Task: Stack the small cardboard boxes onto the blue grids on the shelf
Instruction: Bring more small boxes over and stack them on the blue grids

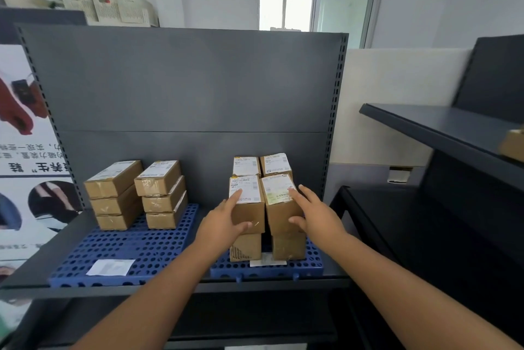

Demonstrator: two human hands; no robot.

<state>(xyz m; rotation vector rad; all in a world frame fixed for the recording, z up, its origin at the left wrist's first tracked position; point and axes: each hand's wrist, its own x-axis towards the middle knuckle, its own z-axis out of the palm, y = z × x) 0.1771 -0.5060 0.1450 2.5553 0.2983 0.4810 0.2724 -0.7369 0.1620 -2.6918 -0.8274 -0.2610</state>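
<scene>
As the front stacks (pixel 246 247) on the right grid (pixel 314 264) stand two high, your left hand (pixel 224 222) and right hand (pixel 319 215) rest spread, fingers straight, on the top boxes (pixel 279 210), gripping nothing. You appear to be settling them; next, square the edges and lift off cleanly.

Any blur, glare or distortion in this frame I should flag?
Head view: centre sharp, the stacked boxes crisp; corners smeared, the white baskets and the box at the right edge blurred; window blown out; wide-angle bends the shelf uprights; lighting soft, shadows faint.
</scene>
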